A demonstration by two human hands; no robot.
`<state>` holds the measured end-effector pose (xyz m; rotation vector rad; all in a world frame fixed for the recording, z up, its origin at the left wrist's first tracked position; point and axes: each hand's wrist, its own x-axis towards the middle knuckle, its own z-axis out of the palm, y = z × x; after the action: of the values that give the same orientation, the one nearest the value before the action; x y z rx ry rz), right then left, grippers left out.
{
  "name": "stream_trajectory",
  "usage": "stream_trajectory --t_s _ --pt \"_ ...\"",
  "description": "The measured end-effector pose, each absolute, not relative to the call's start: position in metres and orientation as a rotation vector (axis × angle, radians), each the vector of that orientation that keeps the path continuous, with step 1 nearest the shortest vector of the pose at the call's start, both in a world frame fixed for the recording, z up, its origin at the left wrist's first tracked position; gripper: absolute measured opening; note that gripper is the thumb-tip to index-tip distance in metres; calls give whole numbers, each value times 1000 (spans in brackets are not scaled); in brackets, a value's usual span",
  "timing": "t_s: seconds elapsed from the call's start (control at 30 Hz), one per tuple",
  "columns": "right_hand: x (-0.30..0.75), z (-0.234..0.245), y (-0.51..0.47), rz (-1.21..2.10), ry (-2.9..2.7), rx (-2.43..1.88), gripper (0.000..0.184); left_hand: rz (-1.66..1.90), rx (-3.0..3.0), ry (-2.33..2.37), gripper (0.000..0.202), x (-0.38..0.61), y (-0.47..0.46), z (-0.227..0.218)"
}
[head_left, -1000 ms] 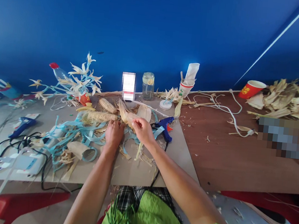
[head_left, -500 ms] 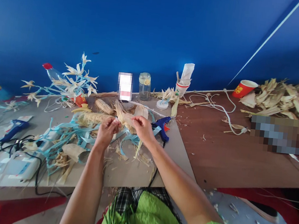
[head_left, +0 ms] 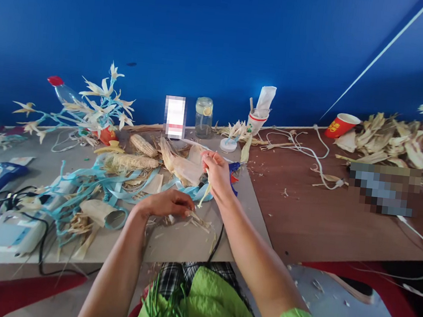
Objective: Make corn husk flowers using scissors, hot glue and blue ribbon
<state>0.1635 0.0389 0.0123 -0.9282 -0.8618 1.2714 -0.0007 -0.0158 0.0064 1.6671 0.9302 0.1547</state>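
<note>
My right hand [head_left: 216, 173] is closed in a pinch at the edge of a pale corn husk [head_left: 195, 158]; the fingertips partly hide where they meet. My left hand [head_left: 169, 203] is low over the table, its fingers loosely bent and apart, beside husk scraps [head_left: 200, 222]. Between the hands and the wall lie more dried husks [head_left: 180, 167]. To their left are a bare corn cob [head_left: 143, 146] and a cob wound with fibres [head_left: 130, 162]. Blue ribbon [head_left: 121, 189] is tangled left of my left hand. A blue glue gun [head_left: 235, 170] is partly hidden behind my right hand.
A glass jar [head_left: 203, 117], a white paper cup [head_left: 256, 123] and a husk-flower arrangement [head_left: 106, 97] stand along the wall. Another glue gun [head_left: 5, 177] and a power strip [head_left: 33, 233] with cables lie left. At right are a red cup [head_left: 342, 126] and a husk pile [head_left: 387, 139].
My left hand has let go of the husk and moved down and right to the scraps. My right hand has moved slightly up and right. The view has shifted a little.
</note>
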Motion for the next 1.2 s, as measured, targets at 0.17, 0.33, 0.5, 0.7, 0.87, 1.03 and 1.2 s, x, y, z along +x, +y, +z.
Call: stream_trajectory --t_s 0.17,0.33,0.5,0.7,0.87,1.03,1.2 --pt "162 12 37 1256 -886 -934 23 254 1802 1003 20 -3 -14 11" --pt "162 14 36 1244 -937 -969 26 539 1640 1067 13 -4 -16 15" --pt "161 13 35 1261 -925 -981 26 826 1436 1102 10 -4 -14 14" --pt "156 12 30 1316 -942 -939 23 1106 1109 1094 22 -4 -10 6" --pt "151 16 22 1324 -1066 -898 22 1243 919 1045 25 -4 -7 4" --pt "147 15 17 1338 -1169 -892 21 1287 880 995 26 -6 -6 2" --pt "143 14 11 1368 -1305 -836 23 1290 897 1002 30 -4 -7 3"
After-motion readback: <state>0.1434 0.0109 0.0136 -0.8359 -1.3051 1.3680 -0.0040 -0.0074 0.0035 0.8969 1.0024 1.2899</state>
